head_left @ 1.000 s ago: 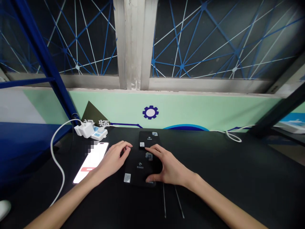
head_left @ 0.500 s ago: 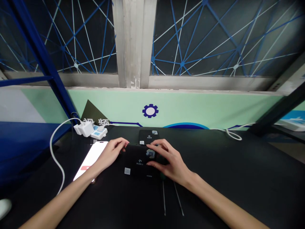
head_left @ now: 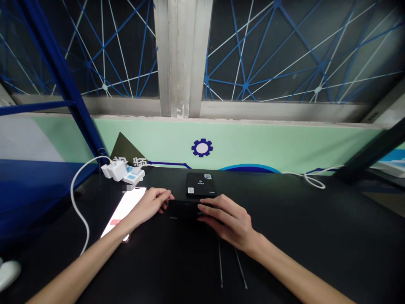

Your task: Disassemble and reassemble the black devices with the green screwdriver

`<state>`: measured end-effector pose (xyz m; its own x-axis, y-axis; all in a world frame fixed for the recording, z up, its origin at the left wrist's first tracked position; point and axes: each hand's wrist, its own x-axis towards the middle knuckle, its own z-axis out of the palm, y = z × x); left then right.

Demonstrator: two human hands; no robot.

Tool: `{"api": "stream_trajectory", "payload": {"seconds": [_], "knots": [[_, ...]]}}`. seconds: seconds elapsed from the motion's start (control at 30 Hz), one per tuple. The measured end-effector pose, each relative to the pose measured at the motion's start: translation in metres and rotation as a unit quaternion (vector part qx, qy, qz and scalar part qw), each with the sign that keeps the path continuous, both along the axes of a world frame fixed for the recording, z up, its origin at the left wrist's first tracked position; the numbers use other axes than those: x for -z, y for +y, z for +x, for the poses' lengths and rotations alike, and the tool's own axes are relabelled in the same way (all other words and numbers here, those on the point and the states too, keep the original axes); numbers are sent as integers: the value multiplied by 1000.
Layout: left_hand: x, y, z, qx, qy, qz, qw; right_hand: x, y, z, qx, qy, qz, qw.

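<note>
A black set-top box (head_left: 185, 210) is tilted so that a dark narrow side faces me. At its left end, my left hand (head_left: 153, 202) pinches the edge with curled fingers. My right hand (head_left: 229, 219) grips the right end between thumb and fingers. Just behind lies a second black set-top box (head_left: 201, 184), flat on the table, with a white code label and a pale sticker on top. Two thin metal screwdriver shafts (head_left: 220, 268) stick out toward me from under my right hand; their handles are hidden.
A lit phone (head_left: 126, 211) lies under my left forearm on the black table (head_left: 300, 236). A white power strip (head_left: 133, 174) with a plugged-in adapter (head_left: 115, 170) stands at the back left. A white cable (head_left: 74, 198) hangs down the left side, and another loop (head_left: 314, 181) lies back right.
The held set-top box has turned, so its labelled face no longer shows and a narrow side does. More of the rear box is visible. My view has shifted slightly left.
</note>
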<state>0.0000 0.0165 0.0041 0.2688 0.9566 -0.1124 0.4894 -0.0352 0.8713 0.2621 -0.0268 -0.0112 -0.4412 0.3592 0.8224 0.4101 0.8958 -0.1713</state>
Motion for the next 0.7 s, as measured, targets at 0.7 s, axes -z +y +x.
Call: {"api": "stream_trajectory", "payload": {"seconds": [0.7], "knots": [[1, -4, 2, 36, 33, 111, 993, -2, -5, -5, -115, -192, -115, 968]]}}
